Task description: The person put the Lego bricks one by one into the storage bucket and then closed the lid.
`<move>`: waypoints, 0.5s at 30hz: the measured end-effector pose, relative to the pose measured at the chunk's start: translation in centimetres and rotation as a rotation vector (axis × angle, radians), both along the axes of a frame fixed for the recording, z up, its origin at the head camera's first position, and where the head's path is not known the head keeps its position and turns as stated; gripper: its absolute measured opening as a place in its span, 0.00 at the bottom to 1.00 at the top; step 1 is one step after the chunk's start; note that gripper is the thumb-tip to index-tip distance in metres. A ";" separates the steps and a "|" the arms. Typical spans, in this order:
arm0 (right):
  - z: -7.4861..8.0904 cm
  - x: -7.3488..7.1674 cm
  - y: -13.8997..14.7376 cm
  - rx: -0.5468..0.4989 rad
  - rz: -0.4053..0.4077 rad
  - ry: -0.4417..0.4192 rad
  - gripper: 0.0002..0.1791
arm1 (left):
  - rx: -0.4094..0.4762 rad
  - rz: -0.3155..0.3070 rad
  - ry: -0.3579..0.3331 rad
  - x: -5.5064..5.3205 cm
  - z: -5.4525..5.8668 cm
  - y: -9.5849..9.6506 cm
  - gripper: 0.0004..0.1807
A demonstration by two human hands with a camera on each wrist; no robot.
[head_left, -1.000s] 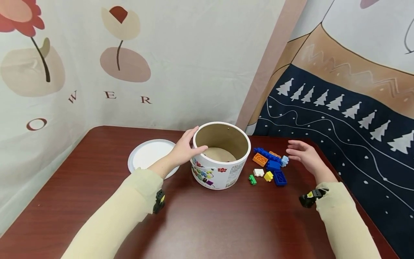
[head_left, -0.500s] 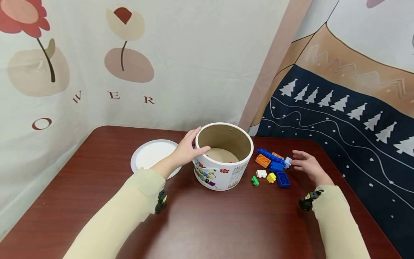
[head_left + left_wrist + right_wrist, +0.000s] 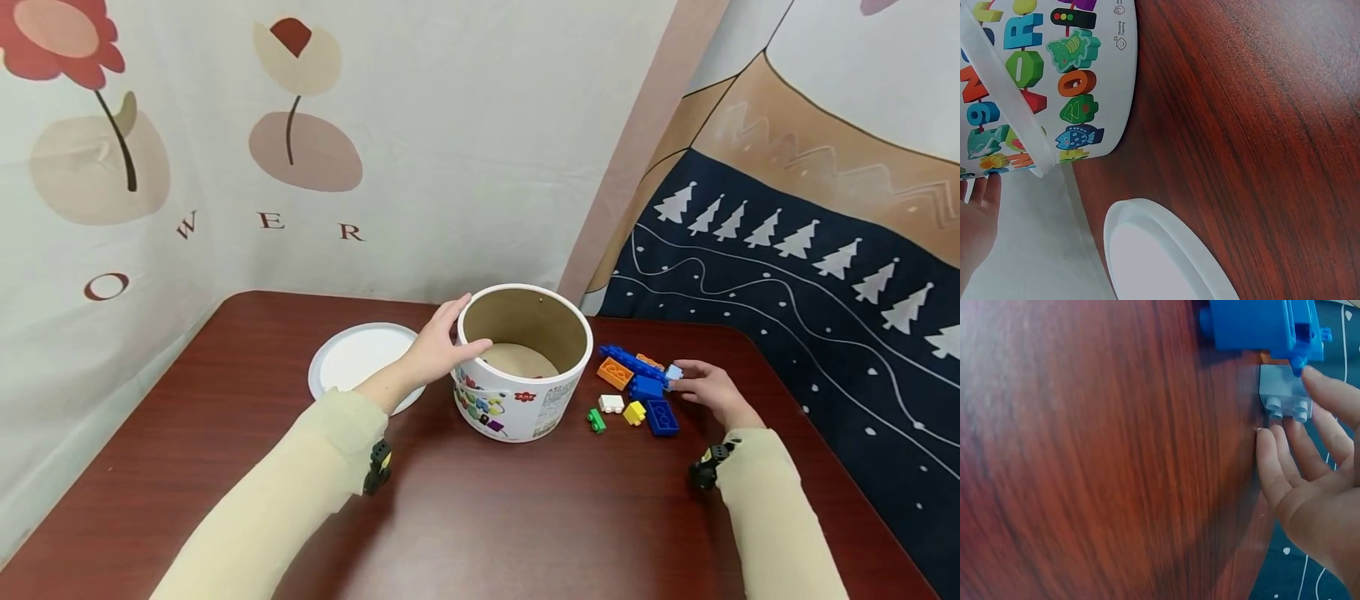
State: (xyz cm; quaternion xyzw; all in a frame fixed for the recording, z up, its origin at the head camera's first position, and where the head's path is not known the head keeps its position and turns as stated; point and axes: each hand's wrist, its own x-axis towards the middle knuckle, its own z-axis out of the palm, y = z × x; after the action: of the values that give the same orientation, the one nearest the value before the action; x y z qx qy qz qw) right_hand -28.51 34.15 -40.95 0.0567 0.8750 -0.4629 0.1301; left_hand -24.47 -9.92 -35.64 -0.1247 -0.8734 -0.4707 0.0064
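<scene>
A round white bucket (image 3: 510, 408) with colourful printed pictures stands at the middle of the table, its top uncovered. My left hand (image 3: 435, 346) holds its left rim, thumb over the near side and fingers along the far side; in the left wrist view the fingertips (image 3: 992, 184) are at the rim. At the right, my right hand (image 3: 708, 387) pinches a light blue toy brick (image 3: 1285, 394) with studs between thumb and fingers. That brick is at the edge of a small pile, close to a blue block piece (image 3: 1254, 325).
The white lid (image 3: 360, 358) lies left of the bucket. Near the right hand are an orange brick (image 3: 615, 373), a dark blue brick (image 3: 662, 418), a white brick (image 3: 611, 404), a yellow brick (image 3: 634, 413) and a green piece (image 3: 596, 421). A patterned cloth (image 3: 750, 283) hangs behind the table.
My right hand has come down and left to the light blue brick and taken hold of it. The brick has tilted slightly. My left hand stays on the bucket's rim.
</scene>
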 end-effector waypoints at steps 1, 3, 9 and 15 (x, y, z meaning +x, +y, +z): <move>0.0 0.0 -0.1 0.003 -0.004 0.002 0.34 | 0.001 0.000 0.001 0.0 0.0 0.0 0.46; 0.1 0.0 -0.3 -0.002 -0.020 -0.004 0.33 | 0.003 -0.002 0.000 -0.1 0.0 0.0 0.46; 0.2 0.1 -0.4 -0.047 -0.046 -0.026 0.34 | 0.003 -0.003 -0.004 -0.2 -0.2 0.0 0.46; 0.7 0.5 -0.1 -0.146 -0.052 -0.012 0.36 | 0.004 -0.002 0.002 -0.2 -0.2 -0.1 0.46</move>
State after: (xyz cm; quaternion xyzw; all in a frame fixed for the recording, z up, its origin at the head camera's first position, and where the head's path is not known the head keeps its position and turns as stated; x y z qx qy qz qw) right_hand -28.05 34.05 -40.28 0.0727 0.8364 -0.5282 0.1273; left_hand -24.65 -10.03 -35.88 -0.1262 -0.8723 -0.4723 0.0073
